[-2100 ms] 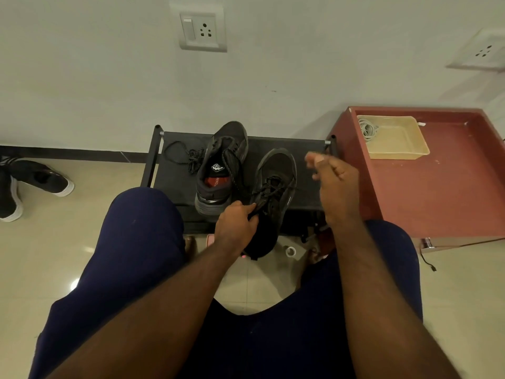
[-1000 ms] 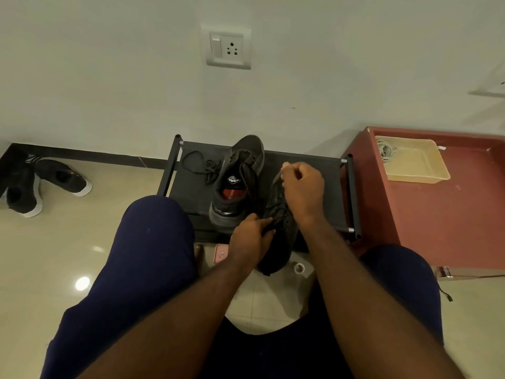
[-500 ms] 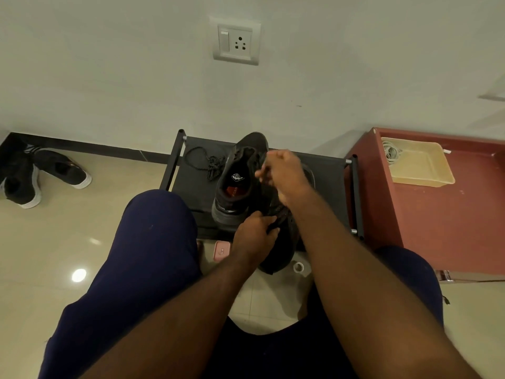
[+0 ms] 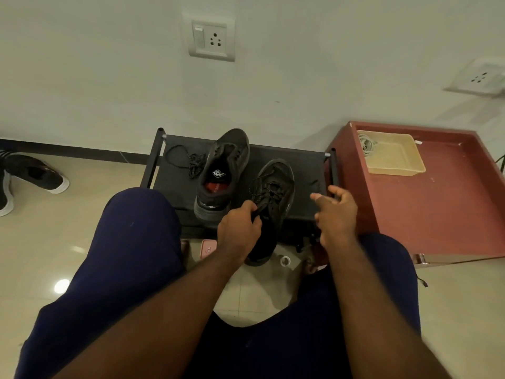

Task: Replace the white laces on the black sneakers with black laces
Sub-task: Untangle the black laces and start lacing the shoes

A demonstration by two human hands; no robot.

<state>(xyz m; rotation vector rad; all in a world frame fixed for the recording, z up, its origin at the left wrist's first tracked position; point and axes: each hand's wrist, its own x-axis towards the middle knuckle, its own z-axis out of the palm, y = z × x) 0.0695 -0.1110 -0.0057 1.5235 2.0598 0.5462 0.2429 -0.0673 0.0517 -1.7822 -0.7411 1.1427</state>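
The right hand [image 4: 334, 212] is swinging back out to the right, away from the eyelets it was bent over half a second ago, while the left hand [image 4: 239, 228] is keeping its hold at the near end of the shoe. That left hand is curling round the collar and tongue of the right sneaker [image 4: 276, 187]. The sneaker is lying with its toe on the black shoe rack [image 4: 306, 165] and its heel hanging off the near edge. The right hand is hovering half open, thumb and forefinger close together; whether they are pinching a lace end I cannot tell.

From where I am standing the job is looking roughly half done. A white coil, likely the old laces [image 4: 366, 143], is sitting in the beige tray [image 4: 396, 168] on the red counter [image 4: 451, 201] at the far right. Dark lacing is criss-crossing the right sneaker, loose and uneven, not yet tied. The left sneaker [image 4: 224, 170] is standing open-mouthed, red insole showing, seemingly unlaced, with a loose black lace [image 4: 188, 162] waiting just beside it to the left.
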